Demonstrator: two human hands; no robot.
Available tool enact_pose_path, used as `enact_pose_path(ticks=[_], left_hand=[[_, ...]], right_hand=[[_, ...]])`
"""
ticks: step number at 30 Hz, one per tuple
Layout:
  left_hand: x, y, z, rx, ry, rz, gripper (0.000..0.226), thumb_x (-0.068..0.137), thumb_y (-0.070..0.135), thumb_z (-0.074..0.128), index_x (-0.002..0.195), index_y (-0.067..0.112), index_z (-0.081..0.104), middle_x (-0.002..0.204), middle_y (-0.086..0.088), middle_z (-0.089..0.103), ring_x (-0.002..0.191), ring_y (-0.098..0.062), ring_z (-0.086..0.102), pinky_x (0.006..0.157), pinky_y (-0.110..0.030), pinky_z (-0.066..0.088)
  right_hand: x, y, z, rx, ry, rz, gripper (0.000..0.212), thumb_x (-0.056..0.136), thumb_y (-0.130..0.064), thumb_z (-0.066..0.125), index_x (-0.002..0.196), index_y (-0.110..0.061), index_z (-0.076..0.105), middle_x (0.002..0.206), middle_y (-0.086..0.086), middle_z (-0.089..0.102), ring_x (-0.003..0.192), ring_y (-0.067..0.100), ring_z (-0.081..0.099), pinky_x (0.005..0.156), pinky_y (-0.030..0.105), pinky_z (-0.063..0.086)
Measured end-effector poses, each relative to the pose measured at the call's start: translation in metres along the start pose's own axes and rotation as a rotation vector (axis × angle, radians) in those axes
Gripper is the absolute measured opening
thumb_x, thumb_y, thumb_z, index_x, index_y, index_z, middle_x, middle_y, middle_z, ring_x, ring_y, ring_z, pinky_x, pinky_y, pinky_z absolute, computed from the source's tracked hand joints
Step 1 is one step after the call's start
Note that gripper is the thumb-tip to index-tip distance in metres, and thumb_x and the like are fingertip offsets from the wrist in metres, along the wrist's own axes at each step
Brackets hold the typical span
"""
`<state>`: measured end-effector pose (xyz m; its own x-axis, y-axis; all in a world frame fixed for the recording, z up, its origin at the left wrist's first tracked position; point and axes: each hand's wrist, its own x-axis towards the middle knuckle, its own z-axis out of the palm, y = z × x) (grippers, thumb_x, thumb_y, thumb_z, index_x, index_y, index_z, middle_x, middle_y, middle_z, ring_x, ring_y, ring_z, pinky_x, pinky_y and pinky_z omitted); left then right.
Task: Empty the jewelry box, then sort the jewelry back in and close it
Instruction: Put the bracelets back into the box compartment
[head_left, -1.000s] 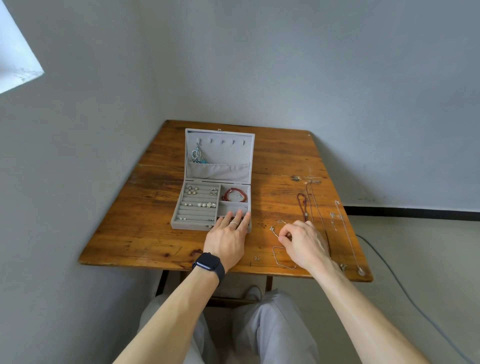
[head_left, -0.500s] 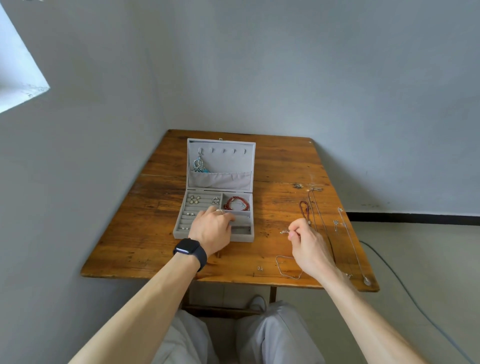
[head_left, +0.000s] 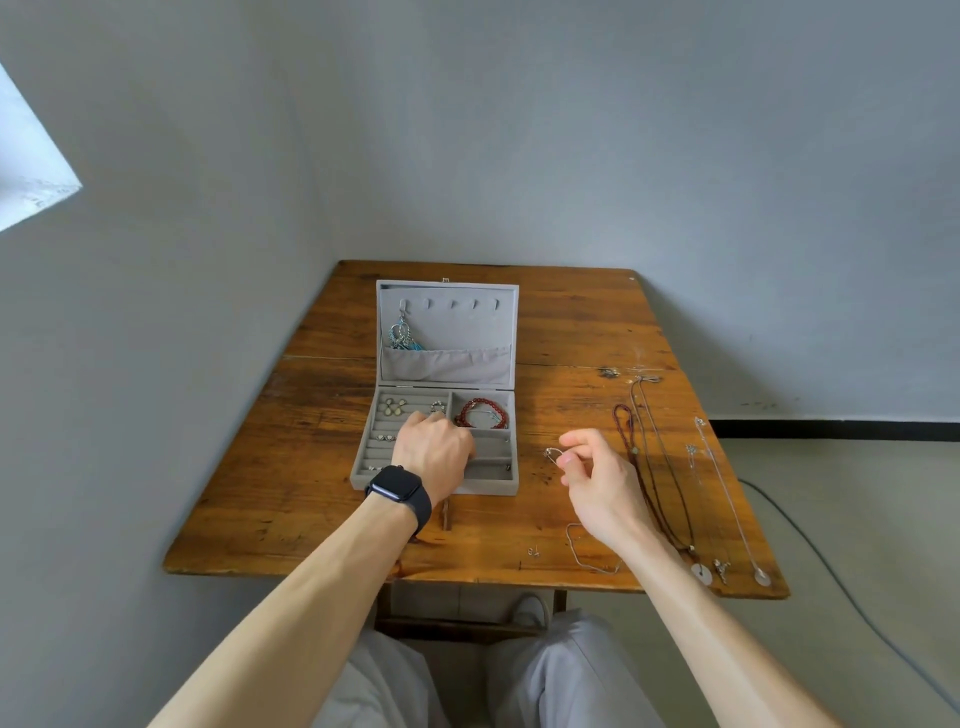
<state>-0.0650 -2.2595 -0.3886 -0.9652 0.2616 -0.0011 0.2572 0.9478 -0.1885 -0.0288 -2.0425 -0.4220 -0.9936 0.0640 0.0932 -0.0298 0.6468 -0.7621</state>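
The grey jewelry box (head_left: 363, 467) stands open on the wooden table (head_left: 571, 338), lid upright with a blue-and-silver piece (head_left: 402, 335) hung on a hook. Earrings (head_left: 395, 407) lie in the ring rows and a red bead bracelet (head_left: 483, 413) fills the right compartment. My left hand (head_left: 434, 452), wearing a black watch, rests over the ring rows with fingers curled down; what they touch is hidden. To the right of the box, my right hand (head_left: 592, 478) pinches a small silver piece (head_left: 553, 453) just above the table.
Several necklaces lie in lines on the right: a dark red bead strand (head_left: 626, 431), thin chains (head_left: 722, 493) with pendants near the front edge. A loose silver chain (head_left: 582, 551) and tiny studs (head_left: 534, 552) lie at the front. Walls hem the table's left and back.
My left hand moved from the box's front edge up over the ring rows. My right hand lifted the small silver piece off the table and holds it raised.
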Motion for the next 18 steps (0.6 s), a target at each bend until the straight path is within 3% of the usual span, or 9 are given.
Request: enact_pose_path(ticks=[4, 10, 18], left_hand=[[-0.003, 0.008, -0.003, 0.000, 0.009, -0.069, 0.025, 0.091, 0.009, 0.055, 0.100, 0.023, 0.074, 0.094, -0.002, 0.071, 0.099, -0.024, 0.062, 0.094, -0.035, 0.040], [-0.009, 0.016, 0.000, -0.014, -0.014, -0.110, 0.026, 0.093, 0.001, 0.051, 0.103, 0.016, 0.070, 0.095, -0.006, 0.070, 0.092, -0.029, 0.066, 0.071, -0.035, 0.048], [-0.002, 0.020, -0.010, -0.007, -0.095, -0.075, 0.027, 0.092, -0.008, 0.050, 0.106, 0.006, 0.067, 0.106, -0.014, 0.070, 0.099, -0.034, 0.067, 0.075, -0.038, 0.053]], right_hand=[[-0.003, -0.004, -0.002, 0.009, 0.012, 0.000, 0.018, 0.102, -0.019, 0.052, 0.117, -0.029, 0.055, 0.104, -0.013, 0.066, 0.092, 0.008, 0.067, 0.082, 0.032, 0.057], [-0.007, -0.012, 0.001, 0.029, 0.015, -0.001, 0.018, 0.102, -0.018, 0.052, 0.118, -0.025, 0.057, 0.102, -0.013, 0.066, 0.091, 0.005, 0.066, 0.072, 0.017, 0.050], [-0.009, -0.014, -0.001, 0.066, 0.019, 0.019, 0.019, 0.102, -0.017, 0.053, 0.119, -0.025, 0.057, 0.103, -0.012, 0.067, 0.089, 0.005, 0.067, 0.075, 0.019, 0.051]])
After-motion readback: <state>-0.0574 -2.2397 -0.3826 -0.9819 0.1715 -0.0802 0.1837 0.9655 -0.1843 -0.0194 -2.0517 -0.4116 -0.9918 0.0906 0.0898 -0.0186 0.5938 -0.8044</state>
